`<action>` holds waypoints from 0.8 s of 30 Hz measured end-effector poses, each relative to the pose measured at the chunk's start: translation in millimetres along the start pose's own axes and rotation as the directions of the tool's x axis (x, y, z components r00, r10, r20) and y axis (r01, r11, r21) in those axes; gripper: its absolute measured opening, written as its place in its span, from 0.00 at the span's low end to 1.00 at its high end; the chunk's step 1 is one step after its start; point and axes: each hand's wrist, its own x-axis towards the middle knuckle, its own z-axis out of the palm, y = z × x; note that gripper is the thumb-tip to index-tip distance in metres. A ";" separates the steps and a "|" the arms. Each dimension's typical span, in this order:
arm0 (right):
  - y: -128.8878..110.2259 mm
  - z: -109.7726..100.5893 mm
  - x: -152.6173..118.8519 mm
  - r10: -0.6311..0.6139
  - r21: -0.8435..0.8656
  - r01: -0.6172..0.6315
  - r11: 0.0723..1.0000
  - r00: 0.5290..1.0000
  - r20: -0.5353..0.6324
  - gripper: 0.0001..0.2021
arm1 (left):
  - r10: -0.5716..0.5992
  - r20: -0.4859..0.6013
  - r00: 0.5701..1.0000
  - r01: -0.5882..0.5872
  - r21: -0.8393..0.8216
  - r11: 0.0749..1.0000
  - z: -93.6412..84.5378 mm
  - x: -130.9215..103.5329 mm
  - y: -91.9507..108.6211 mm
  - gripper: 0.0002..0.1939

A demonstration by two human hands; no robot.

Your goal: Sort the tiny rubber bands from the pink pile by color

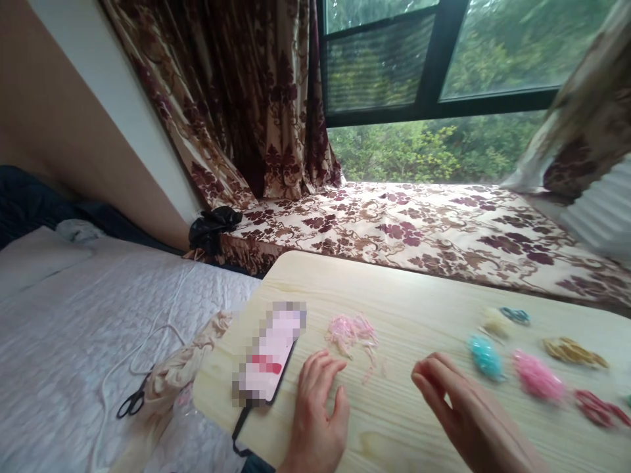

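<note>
My left hand (320, 414) rests on the wooden table, fingers stretched out and thumb apart, with nothing in it. Just beyond its fingertips lies a loose heap of thin pink strands (349, 330), a few bits trailing toward me. To the right, my right hand (458, 404) is held above the table with thumb and fingertips pressed together. Anything in that pinch is too small or hidden to make out. Beyond my right hand sit a turquoise bundle (486, 357) and a bright pink bundle (538, 376), both slightly blurred.
A phone (273, 348) with a dark strap lies left of my left hand. Farther right are a tan bundle (576, 353), a red bundle (599, 408), a cream bundle (495, 323) and a blue-grey one (515, 316). Scissors (131, 403) lie on the bed (123, 295).
</note>
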 end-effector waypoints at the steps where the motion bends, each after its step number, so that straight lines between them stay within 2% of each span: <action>1: 14.0 -13.0 -2.4 0.049 -0.002 -0.049 0.999 0.999 0.011 0.16 | 0.015 -0.003 1.000 -0.015 0.014 1.000 1.4 -0.6 -2.8 0.19; 3: 46.1 -40.9 -4.3 0.180 -0.059 -0.180 0.982 0.984 -0.010 0.17 | 0.039 -0.003 0.999 -0.039 0.042 0.998 3.6 -1.5 -7.9 0.18; 5: 78.9 -67.8 -1.4 0.331 -0.139 -0.337 0.931 0.941 -0.061 0.19 | 0.067 -0.006 0.998 -0.067 0.075 0.995 5.3 -1.9 -11.9 0.18; 8: 117.6 -96.7 11.4 0.414 -0.190 -0.429 0.883 0.903 -0.119 0.18 | 0.126 -0.034 0.991 -0.121 0.125 0.985 7.3 -1.9 -15.8 0.17; 10: 133.5 -105.6 22.7 0.437 -0.209 -0.455 0.866 0.890 -0.128 0.16 | 0.161 -0.062 0.985 -0.151 0.151 0.977 8.4 -1.3 -17.1 0.17; 14: 148.4 -104.5 41.8 0.447 -0.237 -0.458 0.857 0.889 -0.102 0.12 | 0.211 -0.090 0.973 -0.192 0.186 0.964 9.2 0.7 -17.8 0.17; 19: 156.0 -96.6 50.4 0.428 -0.253 -0.436 0.864 0.900 -0.090 0.12 | 0.231 -0.101 0.968 -0.209 0.188 0.960 8.3 1.8 -19.4 0.16; 24: 142.7 -110.1 41.2 0.383 -0.256 -0.416 0.873 0.908 -0.167 0.12 | 0.206 -0.078 0.975 -0.190 0.180 0.965 7.2 0.5 -17.1 0.17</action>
